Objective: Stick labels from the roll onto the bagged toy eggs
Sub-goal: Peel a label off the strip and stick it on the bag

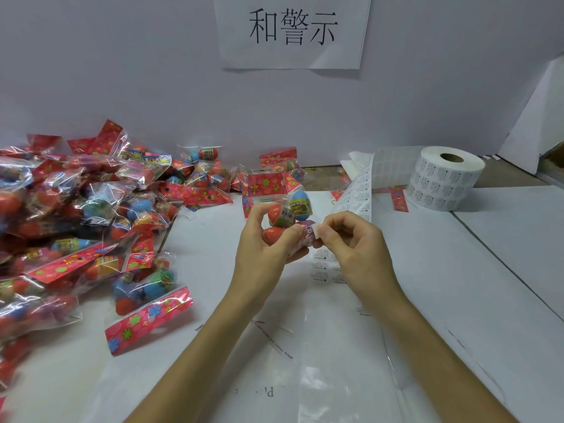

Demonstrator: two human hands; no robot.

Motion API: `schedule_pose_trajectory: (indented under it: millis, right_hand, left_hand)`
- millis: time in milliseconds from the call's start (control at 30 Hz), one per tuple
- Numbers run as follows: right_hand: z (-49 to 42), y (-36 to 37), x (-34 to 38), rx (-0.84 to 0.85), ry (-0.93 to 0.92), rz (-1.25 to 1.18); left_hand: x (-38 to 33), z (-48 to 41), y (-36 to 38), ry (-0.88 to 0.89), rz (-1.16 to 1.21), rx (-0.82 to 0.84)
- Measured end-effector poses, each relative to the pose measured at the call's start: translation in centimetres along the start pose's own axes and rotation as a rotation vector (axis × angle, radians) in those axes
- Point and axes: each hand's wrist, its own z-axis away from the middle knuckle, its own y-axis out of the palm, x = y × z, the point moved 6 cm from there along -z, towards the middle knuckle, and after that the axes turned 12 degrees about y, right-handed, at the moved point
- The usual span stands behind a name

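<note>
My left hand (268,239) grips a clear bag of toy eggs (287,209) with a red flowered header, held above the middle of the table. My right hand (351,236) pinches a small white label (316,232) against the bag's right side. The label roll (442,178) stands at the back right. Its printed strip (355,190) runs from the roll down to the table under my right hand.
A big pile of bagged toy eggs (76,218) fills the left side, with more bags (207,175) along the back wall. White sheets (457,270) cover the table. A clear plastic bag (335,377) lies near the front. A paper sign (293,29) hangs on the wall.
</note>
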Motion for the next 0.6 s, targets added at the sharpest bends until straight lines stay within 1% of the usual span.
schedule_pose_trajectory:
  millis: [133, 600]
  right_hand:
    - [-0.04, -0.03, -0.03, 0.015, 0.005, 0.002]
    - [-0.11, -0.15, -0.11, 0.033, 0.025, -0.036]
  left_hand:
    - [0.0, 0.01, -0.27, -0.01, 0.007, -0.025]
    - [0.07, 0.14, -0.31, -0.044, 0.015, -0.027]
